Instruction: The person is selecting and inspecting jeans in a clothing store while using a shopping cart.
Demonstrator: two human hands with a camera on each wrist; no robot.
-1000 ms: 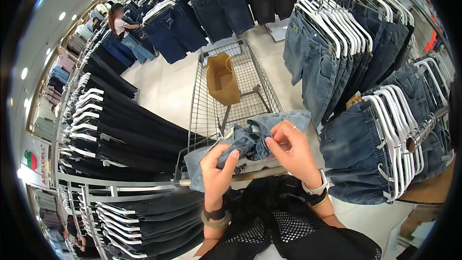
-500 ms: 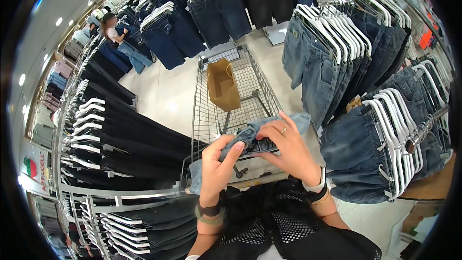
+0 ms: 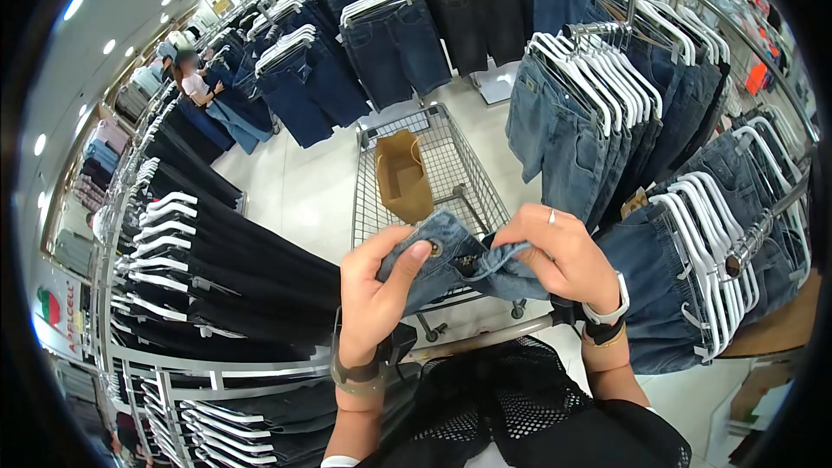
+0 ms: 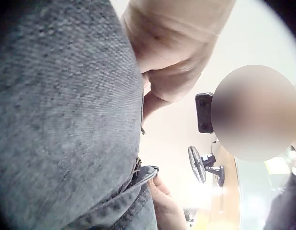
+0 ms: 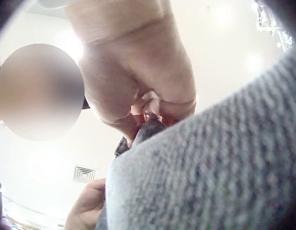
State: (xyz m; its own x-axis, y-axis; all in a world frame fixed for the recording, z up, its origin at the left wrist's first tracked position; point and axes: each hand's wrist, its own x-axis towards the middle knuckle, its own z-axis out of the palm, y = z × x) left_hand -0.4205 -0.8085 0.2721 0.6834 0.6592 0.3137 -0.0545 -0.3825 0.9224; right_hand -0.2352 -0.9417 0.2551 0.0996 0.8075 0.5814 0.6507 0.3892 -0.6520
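Note:
A pair of blue denim jeans (image 3: 433,284) is held up by its waistband in front of the body, over the near end of a shopping cart (image 3: 403,126). My left hand (image 3: 371,286) pinches the waistband, thumb beside the metal button (image 3: 436,249). On the opposite side, my right hand (image 3: 559,253) grips the other waist end, its fingers curled over the cloth. The waist opening gapes between both hands. Denim (image 4: 66,115) fills much of the left wrist view; the right wrist view shows denim (image 5: 220,167) below the right hand (image 5: 138,72), with fingertips partly hidden.
A brown paper bag (image 3: 400,186) stands inside the cart. Black trousers (image 3: 238,238) hang on a rack at the left. Racks of denim shorts (image 3: 559,134) crowd the right side, and more dark shorts (image 3: 399,52) hang ahead. Another person (image 3: 201,91) stands at the far left.
Both hands have drawn apart, and the bunched jeans are now spread at the waist with the button showing. The right hand has moved to the right.

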